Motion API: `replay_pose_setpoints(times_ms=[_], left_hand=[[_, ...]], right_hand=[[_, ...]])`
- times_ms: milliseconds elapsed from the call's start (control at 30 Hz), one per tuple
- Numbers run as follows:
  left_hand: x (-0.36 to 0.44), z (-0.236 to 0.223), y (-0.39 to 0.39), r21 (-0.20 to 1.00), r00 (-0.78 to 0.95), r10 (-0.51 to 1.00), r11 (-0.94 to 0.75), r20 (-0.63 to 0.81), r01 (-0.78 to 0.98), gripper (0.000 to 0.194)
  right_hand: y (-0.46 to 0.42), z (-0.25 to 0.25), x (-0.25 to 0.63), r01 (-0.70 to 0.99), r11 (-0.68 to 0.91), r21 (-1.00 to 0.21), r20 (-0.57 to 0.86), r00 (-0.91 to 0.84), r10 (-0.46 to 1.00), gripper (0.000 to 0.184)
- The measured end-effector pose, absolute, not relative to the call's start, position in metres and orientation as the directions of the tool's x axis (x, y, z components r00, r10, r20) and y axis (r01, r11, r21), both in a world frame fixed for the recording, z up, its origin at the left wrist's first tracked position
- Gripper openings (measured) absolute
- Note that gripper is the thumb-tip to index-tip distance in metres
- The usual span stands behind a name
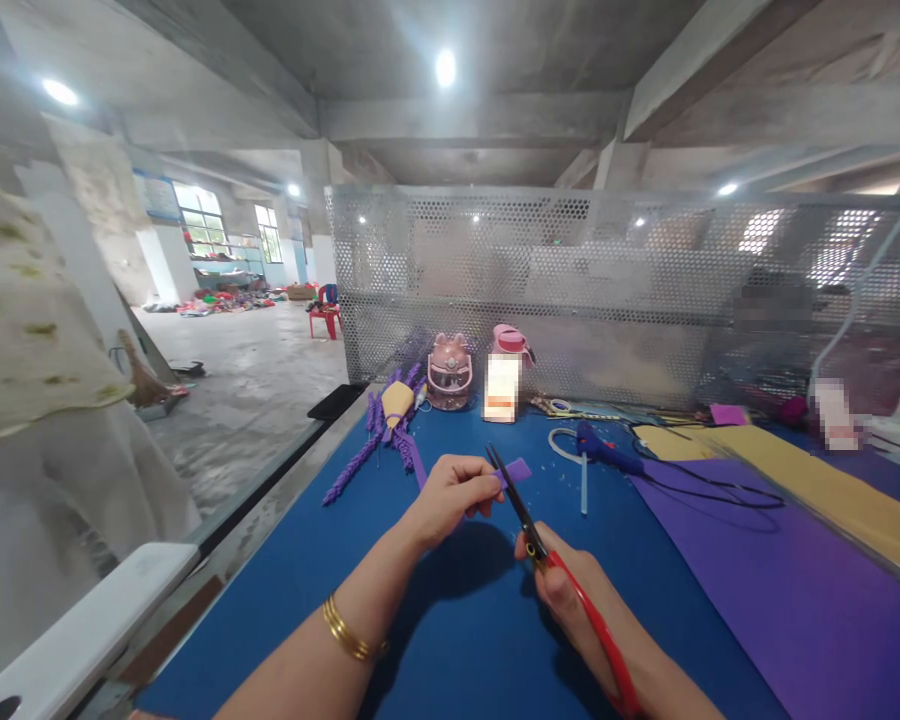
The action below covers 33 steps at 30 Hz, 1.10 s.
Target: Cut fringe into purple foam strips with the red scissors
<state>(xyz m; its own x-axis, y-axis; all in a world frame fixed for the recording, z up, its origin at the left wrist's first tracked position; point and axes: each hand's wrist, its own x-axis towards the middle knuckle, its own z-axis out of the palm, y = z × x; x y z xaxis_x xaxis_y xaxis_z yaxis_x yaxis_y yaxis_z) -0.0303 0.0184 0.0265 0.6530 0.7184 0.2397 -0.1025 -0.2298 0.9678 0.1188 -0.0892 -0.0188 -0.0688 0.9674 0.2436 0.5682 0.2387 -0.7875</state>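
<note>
Between the thumb and fingers of my left hand (pixel 461 490) is pinched a small purple strip (pixel 519 472), its end sticking out to the right. My right hand (pixel 574 585) grips red-handled scissors (pixel 594 625), whose dark blades point up and left and cross the strip close to my left fingertips. I cannot tell whether the strip is cut through. Beyond my left hand lies a purple craft piece (pixel 399 415) with knobbly purple stems and a yellow part at its middle.
A blue glue gun (pixel 607 452) with a black cord lies right on the blue table (pixel 307 600). Purple sheets (pixel 765 560) and yellow sheets (pixel 802 470) cover the right side. A pink bear-eared container (pixel 450 372) and pink bottle (pixel 508 342) stand before a perforated metal screen (pixel 607 360).
</note>
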Motion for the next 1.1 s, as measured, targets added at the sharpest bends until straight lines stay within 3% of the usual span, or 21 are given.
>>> replay_pose_setpoints(times_ms=[367,1100], left_hand=[[-0.027,0.025,0.015,0.976,0.634,0.743,-0.192,0.212,-0.101,0.026],[-0.026,0.024,0.017,0.976,0.639,0.738,-0.189,0.216,-0.111,0.025]], right_hand=[[-0.091,-0.018,0.118,0.608,0.263,-0.749,0.275,-0.077,0.958,0.072],[-0.088,-0.021,0.116,0.54,0.226,-0.811,0.247,-0.035,0.968,0.071]])
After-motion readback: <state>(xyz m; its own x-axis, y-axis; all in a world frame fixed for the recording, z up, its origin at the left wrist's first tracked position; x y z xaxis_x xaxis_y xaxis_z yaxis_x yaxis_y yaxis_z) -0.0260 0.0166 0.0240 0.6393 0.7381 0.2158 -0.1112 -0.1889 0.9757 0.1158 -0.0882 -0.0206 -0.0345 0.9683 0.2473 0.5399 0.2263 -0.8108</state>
